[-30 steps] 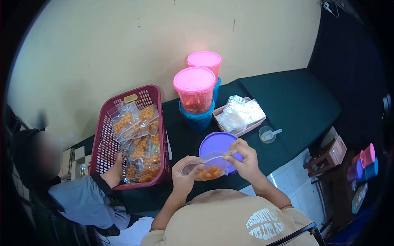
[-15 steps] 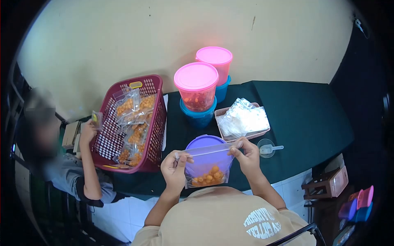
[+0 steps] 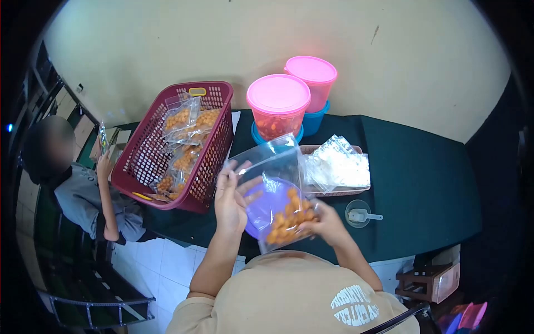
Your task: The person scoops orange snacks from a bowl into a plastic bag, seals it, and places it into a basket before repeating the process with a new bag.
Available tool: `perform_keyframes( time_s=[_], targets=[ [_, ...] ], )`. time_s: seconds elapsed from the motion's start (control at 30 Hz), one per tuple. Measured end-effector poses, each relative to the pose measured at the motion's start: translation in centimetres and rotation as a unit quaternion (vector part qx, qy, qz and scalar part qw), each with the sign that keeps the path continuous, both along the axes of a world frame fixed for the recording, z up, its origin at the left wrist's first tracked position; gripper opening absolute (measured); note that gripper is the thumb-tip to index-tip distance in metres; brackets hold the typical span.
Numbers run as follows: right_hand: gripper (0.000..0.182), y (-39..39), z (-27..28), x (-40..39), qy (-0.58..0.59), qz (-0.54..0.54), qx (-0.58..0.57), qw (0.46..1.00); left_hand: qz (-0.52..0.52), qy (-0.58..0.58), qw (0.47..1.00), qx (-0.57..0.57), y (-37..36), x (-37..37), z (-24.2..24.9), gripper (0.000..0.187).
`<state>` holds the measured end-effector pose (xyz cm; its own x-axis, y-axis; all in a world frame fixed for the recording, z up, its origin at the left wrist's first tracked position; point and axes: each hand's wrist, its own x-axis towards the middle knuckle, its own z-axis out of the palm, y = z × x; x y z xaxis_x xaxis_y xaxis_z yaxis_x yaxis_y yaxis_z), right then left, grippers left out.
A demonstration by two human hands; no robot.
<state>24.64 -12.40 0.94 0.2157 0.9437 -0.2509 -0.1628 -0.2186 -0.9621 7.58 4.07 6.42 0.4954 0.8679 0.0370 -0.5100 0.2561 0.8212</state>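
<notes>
A clear plastic bag with orange, ball-like snacks [image 3: 289, 220] hangs tilted in front of my chest, above a round purple lid or container [image 3: 258, 209]. My right hand [image 3: 322, 222] grips the bag's lower right side, by the snacks. On the bag's upper left, my left hand [image 3: 231, 203] has its fingers spread behind or against the clear plastic. Behind the bag stand tubs with pink lids [image 3: 278, 94]. Flat empty bags [image 3: 336, 167] lie in a pink tray [image 3: 347, 192] to the right.
A maroon basket [image 3: 201, 189] with several filled bags stands on the green-covered table [image 3: 420, 183] at left. Beside it, another person [image 3: 83, 195] holds a small packet. A clear cup with a white scoop [image 3: 359, 214] is at right. A wooden stool [image 3: 417, 284] stands below.
The bag has gone from level to tilted. My right hand has moved from its top edge down to its side, and my left fingers have opened. The view has shifted slightly.
</notes>
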Motion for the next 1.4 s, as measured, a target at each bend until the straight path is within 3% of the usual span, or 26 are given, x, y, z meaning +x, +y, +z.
perform_keyframes(
  time_s=[0.07,0.1,0.17,0.23,0.3,0.33,0.4,0.43,0.5,0.77,0.9,1.03,1.07,1.1,1.2,1.4],
  targets=[
    [0.047,-0.5,-0.6,1.9,0.101,-0.200,0.157,0.962,0.017,0.037,0.999,0.023,0.5,-0.8,-0.3,0.053],
    [0.042,-0.4,-0.4,2.8,0.177,-0.287,0.236,0.911,0.025,0.033,0.999,0.023,0.5,-1.1,-0.4,0.053],
    [0.040,-0.2,-0.7,4.1,0.213,-0.377,0.217,0.875,0.005,0.057,0.998,0.017,0.1,-1.8,-0.6,0.054],
    [0.042,-0.5,-1.3,3.4,0.205,-0.232,0.189,0.932,-0.073,0.118,0.990,0.028,-0.2,-1.8,-1.1,0.059],
    [0.042,-0.1,-1.2,1.9,0.137,-0.262,0.181,0.938,-0.155,0.152,0.976,-0.001,-1.1,-1.3,-1.2,0.061],
    [0.042,0.1,-1.1,1.6,0.136,-0.253,0.180,0.941,-0.146,0.149,0.978,-0.002,-1.3,-1.3,-1.6,0.061],
    [0.046,0.9,-1.0,1.1,0.166,-0.240,0.185,0.938,-0.263,0.134,0.955,-0.029,-1.6,-1.6,-2.6,0.062],
    [0.046,1.2,-0.9,0.7,0.167,-0.227,0.185,0.941,-0.250,0.132,0.959,-0.029,-1.8,-1.9,-2.8,0.062],
    [0.049,1.5,-0.9,-0.4,0.207,-0.092,0.130,0.965,-0.300,0.102,0.947,-0.050,-2.1,-2.5,-2.9,0.061],
    [0.067,4.1,0.6,-3.3,0.159,0.049,0.070,0.983,-0.242,0.044,0.960,-0.133,-0.8,-6.8,-1.8,0.048],
    [0.065,7.1,2.1,-5.5,0.096,0.028,0.088,0.991,-0.233,0.052,0.962,-0.133,1.2,-9.6,0.0,0.050],
    [0.053,11.8,2.9,-8.4,0.062,0.027,0.125,0.990,-0.220,0.042,0.970,-0.095,4.4,-12.7,1.3,0.051],
    [0.033,13.0,3.9,-9.3,0.055,0.014,0.104,0.993,-0.196,0.050,0.977,-0.070,5.4,-13.7,1.6,0.050],
    [0.033,14.7,4.1,-10.0,0.052,0.011,0.101,0.993,-0.173,0.058,0.982,-0.045,6.4,-14.7,2.1,0.050],
    [0.011,19.6,5.0,-11.6,0.000,0.012,0.131,0.991,-0.148,0.059,0.987,-0.023,10.6,-17.3,1.7,0.052],
    [0.012,29.0,6.1,-14.9,0.022,-0.037,0.213,0.976,-0.121,0.098,0.986,0.051,20.3,-18.4,3.3,0.048]
  ],
)
